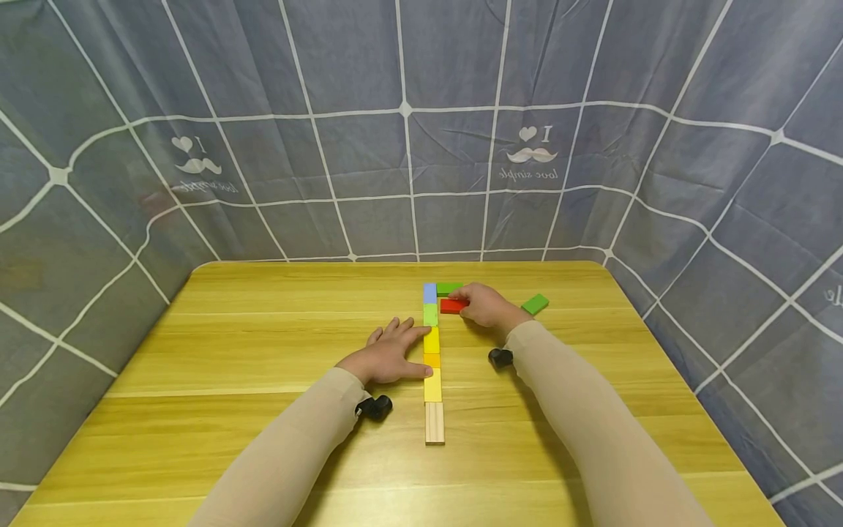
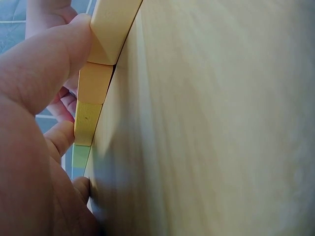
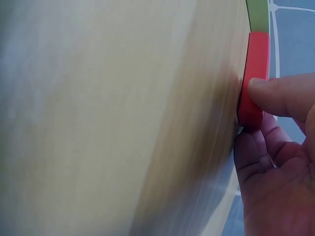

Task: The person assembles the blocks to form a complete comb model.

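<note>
My right hand (image 1: pixel 489 306) pinches a red block (image 1: pixel 451 307) between thumb and fingers, just right of a straight row of blocks. In the right wrist view the thumb presses one face of the red block (image 3: pixel 258 54). The row runs from a blue block (image 1: pixel 430 293) through light green (image 1: pixel 430 315), yellow (image 1: pixel 431 341), orange (image 1: pixel 432 360) and a second yellow block (image 1: pixel 432 388) to a plain wooden block (image 1: pixel 435 424). My left hand (image 1: pixel 388 355) lies with fingers spread, thumb and index fingertip touching the yellow blocks.
A green block (image 1: pixel 449 289) extends right from the blue block, just behind the red one. Another green block (image 1: pixel 535 304) lies apart, beyond the right hand. Grey checked cloth (image 1: pixel 356 154) hangs around the wooden table (image 1: pixel 230 329).
</note>
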`<action>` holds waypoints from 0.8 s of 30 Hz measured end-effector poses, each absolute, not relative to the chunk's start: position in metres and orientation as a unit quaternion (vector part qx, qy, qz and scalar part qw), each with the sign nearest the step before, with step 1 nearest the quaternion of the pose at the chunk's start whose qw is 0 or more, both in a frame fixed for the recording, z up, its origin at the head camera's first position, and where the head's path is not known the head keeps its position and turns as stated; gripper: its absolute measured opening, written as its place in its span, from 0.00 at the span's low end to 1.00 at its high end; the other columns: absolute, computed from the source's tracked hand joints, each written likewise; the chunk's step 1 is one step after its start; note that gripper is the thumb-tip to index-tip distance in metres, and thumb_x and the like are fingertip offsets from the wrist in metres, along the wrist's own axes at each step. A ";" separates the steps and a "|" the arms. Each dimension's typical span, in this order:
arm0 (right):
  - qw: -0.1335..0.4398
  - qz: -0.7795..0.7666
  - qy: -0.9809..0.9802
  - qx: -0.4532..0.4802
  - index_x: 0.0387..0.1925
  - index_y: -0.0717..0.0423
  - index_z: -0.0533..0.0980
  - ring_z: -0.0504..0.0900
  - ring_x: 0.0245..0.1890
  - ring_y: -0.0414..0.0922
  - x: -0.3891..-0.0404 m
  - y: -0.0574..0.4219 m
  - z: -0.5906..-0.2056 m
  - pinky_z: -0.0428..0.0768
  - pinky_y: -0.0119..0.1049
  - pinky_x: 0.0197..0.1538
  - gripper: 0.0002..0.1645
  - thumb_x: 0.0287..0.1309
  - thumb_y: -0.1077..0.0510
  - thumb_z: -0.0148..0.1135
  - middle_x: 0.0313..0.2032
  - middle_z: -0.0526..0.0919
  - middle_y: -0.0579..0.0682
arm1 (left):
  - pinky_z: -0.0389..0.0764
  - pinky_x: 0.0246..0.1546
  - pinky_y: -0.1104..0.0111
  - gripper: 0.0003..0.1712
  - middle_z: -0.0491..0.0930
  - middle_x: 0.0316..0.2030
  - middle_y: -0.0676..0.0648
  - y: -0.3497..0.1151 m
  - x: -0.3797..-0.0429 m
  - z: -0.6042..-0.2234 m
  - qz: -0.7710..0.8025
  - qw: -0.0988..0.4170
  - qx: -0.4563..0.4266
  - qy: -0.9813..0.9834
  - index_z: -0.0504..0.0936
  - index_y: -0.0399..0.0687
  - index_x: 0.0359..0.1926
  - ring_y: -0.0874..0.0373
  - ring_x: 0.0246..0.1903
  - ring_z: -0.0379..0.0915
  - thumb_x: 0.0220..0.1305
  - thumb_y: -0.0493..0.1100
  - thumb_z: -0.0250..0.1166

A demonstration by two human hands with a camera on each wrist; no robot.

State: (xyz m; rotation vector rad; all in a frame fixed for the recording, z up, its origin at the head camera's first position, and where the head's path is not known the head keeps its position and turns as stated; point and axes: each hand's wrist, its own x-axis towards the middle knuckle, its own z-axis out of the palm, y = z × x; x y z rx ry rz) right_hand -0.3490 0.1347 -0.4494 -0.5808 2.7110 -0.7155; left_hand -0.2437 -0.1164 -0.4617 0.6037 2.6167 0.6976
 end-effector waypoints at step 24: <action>0.122 -0.270 0.938 -0.178 0.66 0.59 0.79 0.81 0.59 0.55 -0.343 0.139 -0.451 0.76 0.51 0.70 0.25 0.68 0.64 0.65 0.60 0.85 0.60 | 0.36 0.81 0.38 0.52 0.44 0.85 0.43 -0.117 -0.244 -0.463 0.252 0.185 0.212 0.926 0.57 0.65 0.83 0.38 0.85 0.30 0.65 0.72 0.66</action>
